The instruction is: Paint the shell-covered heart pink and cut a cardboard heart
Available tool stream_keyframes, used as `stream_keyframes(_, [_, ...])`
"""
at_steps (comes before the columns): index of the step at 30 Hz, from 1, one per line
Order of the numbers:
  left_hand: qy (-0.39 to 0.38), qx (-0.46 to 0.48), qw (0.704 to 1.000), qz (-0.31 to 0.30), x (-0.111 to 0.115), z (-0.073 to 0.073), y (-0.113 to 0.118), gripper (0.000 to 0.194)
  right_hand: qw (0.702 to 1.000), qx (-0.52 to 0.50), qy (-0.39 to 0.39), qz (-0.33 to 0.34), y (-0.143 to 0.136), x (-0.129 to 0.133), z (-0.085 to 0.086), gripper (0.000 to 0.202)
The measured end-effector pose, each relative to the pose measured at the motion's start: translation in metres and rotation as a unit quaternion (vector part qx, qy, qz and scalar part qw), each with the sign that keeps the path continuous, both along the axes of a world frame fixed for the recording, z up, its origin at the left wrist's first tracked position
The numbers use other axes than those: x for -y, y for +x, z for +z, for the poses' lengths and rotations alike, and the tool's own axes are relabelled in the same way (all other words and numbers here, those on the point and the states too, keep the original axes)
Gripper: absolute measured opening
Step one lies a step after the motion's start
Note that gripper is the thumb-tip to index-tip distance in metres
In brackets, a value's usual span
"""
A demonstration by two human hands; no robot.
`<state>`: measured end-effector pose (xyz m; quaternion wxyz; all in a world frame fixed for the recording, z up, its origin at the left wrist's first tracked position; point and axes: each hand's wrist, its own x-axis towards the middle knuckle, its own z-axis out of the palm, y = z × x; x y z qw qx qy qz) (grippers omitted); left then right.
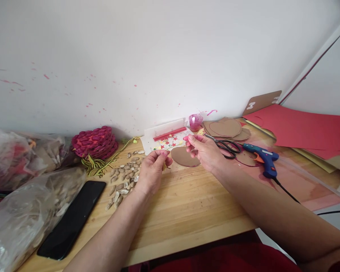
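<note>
My left hand [154,168] is closed in a pinch over the table, with short yellow-green yarn [165,165] showing below its fingertips. To its right, my right hand [202,150] is raised, thumb and forefinger pressed together; whatever they hold is too small to make out. Between and below the hands lies a round brown cardboard piece [184,158]. Just behind them, a white paper sheet [150,136] carries small red and yellow stars [174,144] and a red strip [170,133]. Peanut shells [124,181] are scattered left of my left hand.
Black scissors [229,148] and a blue glue gun [263,158] with a cord lie at right, near red sheets [308,130]. Heart-marked cardboard [225,128] and a pink cup [195,122] stand behind. At left are a magenta stack [96,141], a phone [73,219] and plastic bags [22,211].
</note>
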<state>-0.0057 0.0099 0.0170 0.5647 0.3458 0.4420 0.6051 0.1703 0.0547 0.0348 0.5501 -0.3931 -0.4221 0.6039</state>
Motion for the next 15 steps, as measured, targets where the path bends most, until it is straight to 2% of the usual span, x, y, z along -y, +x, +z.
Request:
stream_keyframes(3, [-0.006,0.001,1.0,0.011,0.0007,0.003,0.0009,0.036,1.0,0.009,0.027,-0.001,-0.0016,0.001,-0.0006,0.048])
stream_keyframes(8, [-0.012,0.007,1.0,-0.008,-0.0003,0.0052,0.0014,0.032,0.996,0.017,0.09,-0.012,-0.004,0.0029,-0.0017,0.046])
stream_keyframes(15, [-0.036,0.037,0.999,-0.008,-0.0019,0.0061,0.0024,0.034,0.992,-0.003,0.097,0.083,-0.0045,0.004,-0.004,0.048])
